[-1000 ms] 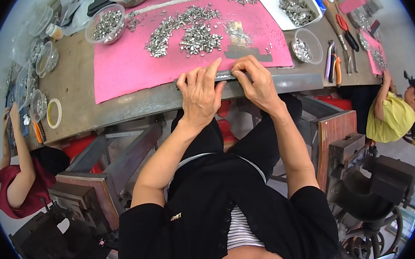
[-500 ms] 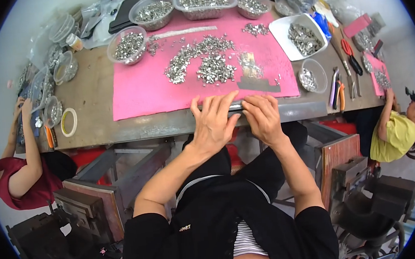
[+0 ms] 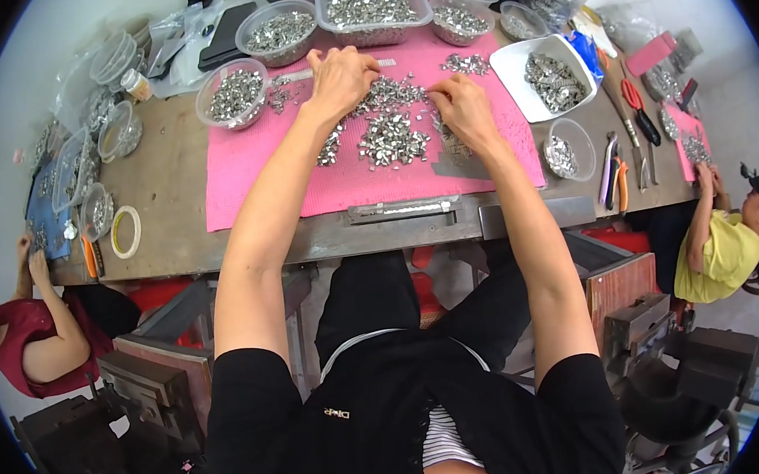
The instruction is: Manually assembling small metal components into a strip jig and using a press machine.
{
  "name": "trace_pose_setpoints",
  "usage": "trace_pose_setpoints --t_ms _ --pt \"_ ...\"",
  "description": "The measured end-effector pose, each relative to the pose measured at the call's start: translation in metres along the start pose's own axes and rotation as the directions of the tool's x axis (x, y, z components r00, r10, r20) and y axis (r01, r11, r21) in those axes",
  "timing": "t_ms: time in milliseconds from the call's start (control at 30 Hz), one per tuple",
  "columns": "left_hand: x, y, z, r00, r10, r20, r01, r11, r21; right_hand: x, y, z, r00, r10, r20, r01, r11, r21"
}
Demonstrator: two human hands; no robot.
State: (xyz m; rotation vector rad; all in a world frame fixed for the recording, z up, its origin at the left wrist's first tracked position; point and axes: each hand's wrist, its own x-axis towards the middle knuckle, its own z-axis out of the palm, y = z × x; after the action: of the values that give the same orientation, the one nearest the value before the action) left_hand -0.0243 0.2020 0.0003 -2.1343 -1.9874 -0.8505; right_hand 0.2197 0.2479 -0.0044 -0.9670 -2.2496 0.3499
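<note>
- A narrow metal tray [image 3: 404, 209] lies at the near edge of the pink mat [image 3: 250, 171], filled with a row of small metal pieces and well apart from both hands.
- On the mat's middle sits the heap of small metal parts [image 3: 390, 138], spread loosely in clusters.
- The right hand [image 3: 462, 113] rests on the right side of that heap, fingers curled down among the parts; it seems to pinch some, though the view is too small to be sure.
- The left hand [image 3: 340, 78] reaches farther, to the heap's far edge, fingers bent downward and touching the parts; whether it grips any I cannot tell.
- A round clear bowl [image 3: 232, 93] left of the mat holds metal parts; a white rectangular tray [image 3: 545, 77] on the right holds more, and a small clear cup [image 3: 568, 146] nearer holds a few.
- Along the far edge, a clear rectangular tub [image 3: 373, 7] and round tubs are filled with the same parts.
- Pliers and scissors [image 3: 627, 151] lie on the brown workbench [image 3: 166, 182] at right.
- Other people sit at either end of the bench.
</note>
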Motion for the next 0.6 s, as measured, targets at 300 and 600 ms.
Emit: trace_pose_setpoints --t_ms 300,600 --pt "-0.007 -0.001 0.012 0.997 0.024 -0.069 -0.023 1.000 0.005 0.004 -0.001 0.005 0.995 0.069 0.078 -0.067 0.998 -0.020" --pt "-0.042 0.047 -0.051 0.997 0.076 -0.012 -0.074 0.907 -0.414 -0.028 -0.035 -0.037 0.982 -0.073 0.173 0.059 0.995 0.083"
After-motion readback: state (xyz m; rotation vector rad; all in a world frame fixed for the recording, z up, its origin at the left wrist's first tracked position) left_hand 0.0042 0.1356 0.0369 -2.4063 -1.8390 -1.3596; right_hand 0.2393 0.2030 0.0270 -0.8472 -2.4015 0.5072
